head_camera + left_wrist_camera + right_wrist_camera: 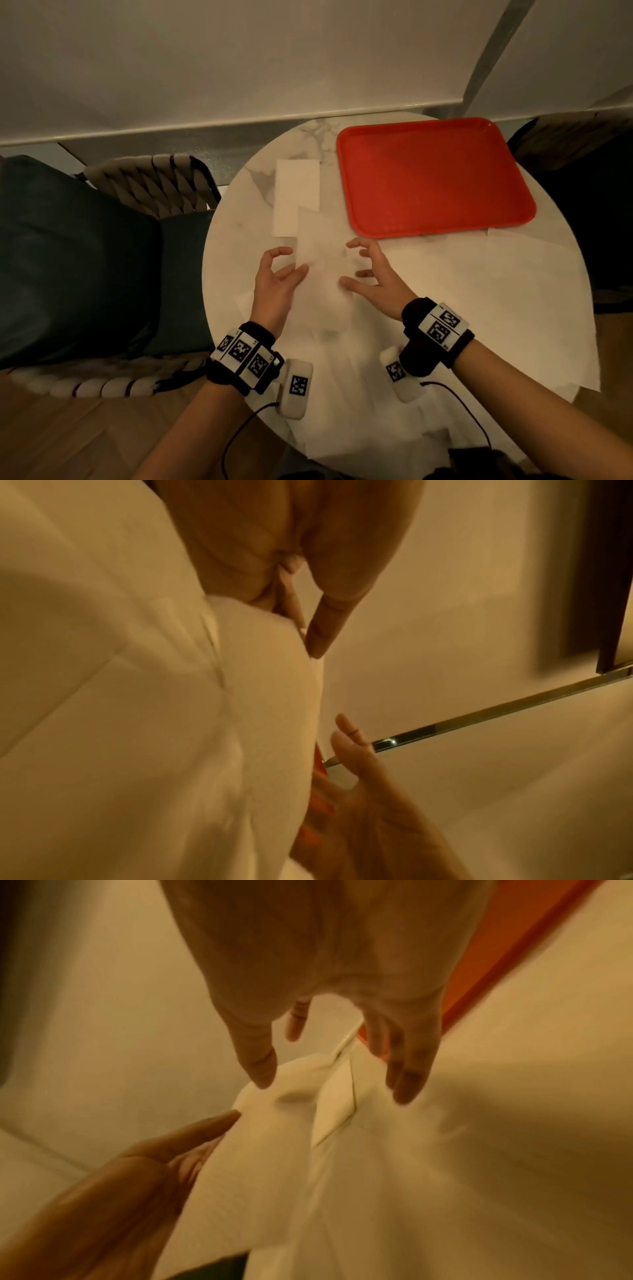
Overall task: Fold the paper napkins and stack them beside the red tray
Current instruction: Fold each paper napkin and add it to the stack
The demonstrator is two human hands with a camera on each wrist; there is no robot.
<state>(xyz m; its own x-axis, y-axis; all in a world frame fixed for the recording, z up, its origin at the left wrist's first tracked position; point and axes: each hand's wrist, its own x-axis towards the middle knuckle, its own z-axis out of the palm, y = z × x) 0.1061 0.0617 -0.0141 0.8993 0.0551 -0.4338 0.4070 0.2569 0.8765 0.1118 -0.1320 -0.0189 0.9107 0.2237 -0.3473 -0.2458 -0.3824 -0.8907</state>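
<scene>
A long folded white napkin (pixel 322 274) lies between my hands on the round marble table (pixel 236 222). My left hand (pixel 291 261) is at its left edge, fingers loosely curled and the thumb touching the paper. On the napkin's right side, my right hand (pixel 347 263) has spread fingers whose tips rest on it. The right wrist view shows the right hand (pixel 332 1072) with its tips on the napkin (pixel 274 1150). A flat folded napkin (pixel 296 195) lies left of the red tray (pixel 431 174).
Unfolded white napkins (pixel 462 291) cover the right and near parts of the table and hang over its edge. A woven chair with a dark teal cushion (pixel 68 257) stands to the left, another chair (pixel 582 205) to the right. A wall ledge runs behind.
</scene>
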